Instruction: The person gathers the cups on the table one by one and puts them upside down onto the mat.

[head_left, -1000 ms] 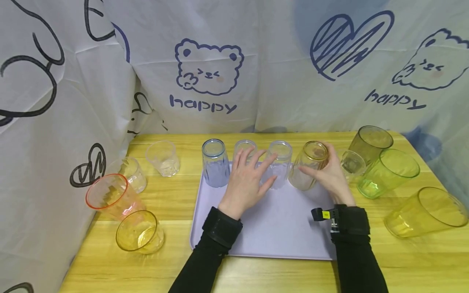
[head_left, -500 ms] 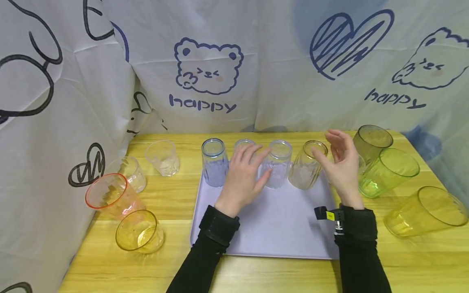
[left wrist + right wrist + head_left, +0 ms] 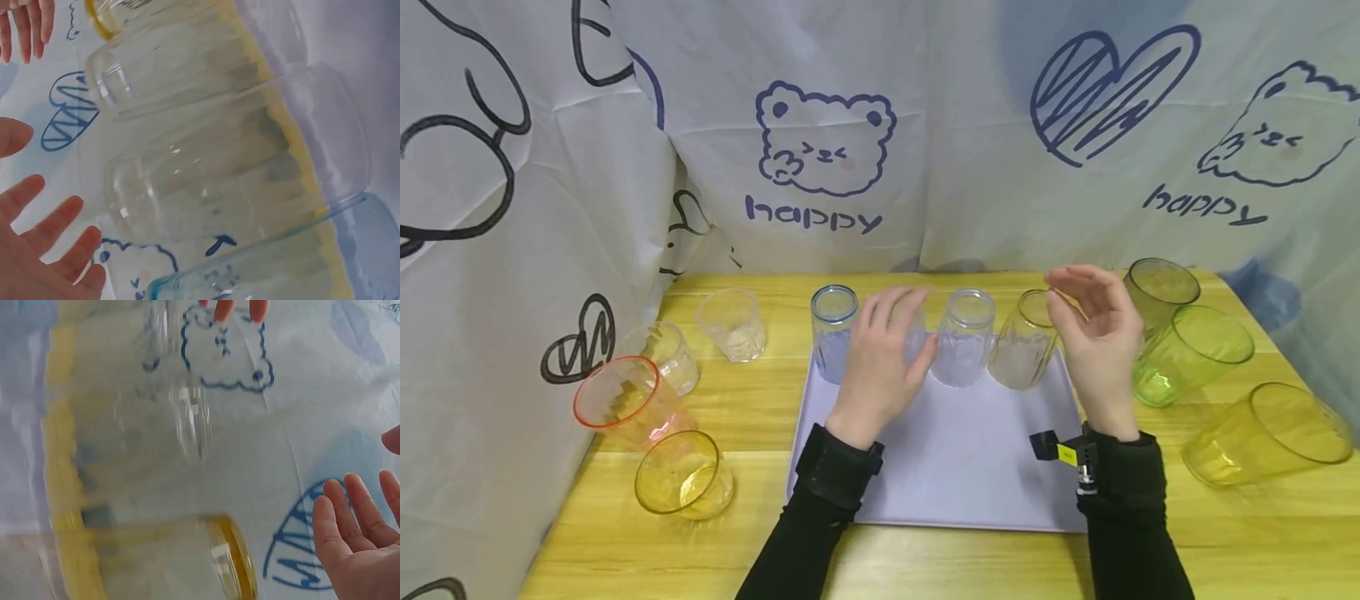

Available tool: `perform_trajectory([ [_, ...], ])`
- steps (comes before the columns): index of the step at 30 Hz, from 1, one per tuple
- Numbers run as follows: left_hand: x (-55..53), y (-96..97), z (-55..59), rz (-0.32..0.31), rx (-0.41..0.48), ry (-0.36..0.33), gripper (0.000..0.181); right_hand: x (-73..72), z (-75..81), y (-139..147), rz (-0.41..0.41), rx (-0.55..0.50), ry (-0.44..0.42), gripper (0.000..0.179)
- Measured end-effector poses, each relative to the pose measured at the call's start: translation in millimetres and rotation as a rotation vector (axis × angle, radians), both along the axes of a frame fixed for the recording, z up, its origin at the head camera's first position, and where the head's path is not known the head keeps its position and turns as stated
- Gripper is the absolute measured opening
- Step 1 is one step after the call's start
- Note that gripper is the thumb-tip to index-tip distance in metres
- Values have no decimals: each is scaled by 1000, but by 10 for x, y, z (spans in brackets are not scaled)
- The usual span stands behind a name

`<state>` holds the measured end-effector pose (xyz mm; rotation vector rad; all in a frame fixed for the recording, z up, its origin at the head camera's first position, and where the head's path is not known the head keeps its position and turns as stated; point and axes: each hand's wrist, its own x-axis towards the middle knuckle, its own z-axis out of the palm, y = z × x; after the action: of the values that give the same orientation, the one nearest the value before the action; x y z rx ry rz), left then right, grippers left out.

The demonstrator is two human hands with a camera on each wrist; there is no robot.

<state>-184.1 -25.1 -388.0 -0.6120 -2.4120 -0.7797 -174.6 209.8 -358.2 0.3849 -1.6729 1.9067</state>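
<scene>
Four upturned glasses point(image 3: 964, 346) are lining the back of the lilac tray point(image 3: 970, 467); upright tumblers point(image 3: 685, 479) are standing to its left. The left hand point(image 3: 877, 362), released, is partly screening the second glass point(image 3: 917, 335). The right hand point(image 3: 1097, 346) is hovering loose beside the amber-rimmed glass point(image 3: 1022, 350) it was gripping a second ago; coloured tumblers point(image 3: 1195, 354) are standing rightmost.

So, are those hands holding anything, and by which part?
Nothing is held: neither the left hand nor the right hand grips any of the glasses.
</scene>
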Motion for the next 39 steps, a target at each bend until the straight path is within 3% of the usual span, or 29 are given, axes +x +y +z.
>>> perform_trajectory([
  [13,267,-424,260,167,12,-60,54,89,-27,-589,215,-43,-92,34],
  [19,421,-683,361,224,8,-48,58,184,-33,-973,354,-146,-196,34],
  [30,684,-1418,477,330,-68,14,63,349,-67,-1680,613,-263,-432,29],
  [35,765,-1792,504,396,-86,17,69,372,-93,-1901,687,-326,-540,33],
  [39,785,-2071,455,440,-118,17,74,370,-142,-2054,717,-404,-653,33],
])
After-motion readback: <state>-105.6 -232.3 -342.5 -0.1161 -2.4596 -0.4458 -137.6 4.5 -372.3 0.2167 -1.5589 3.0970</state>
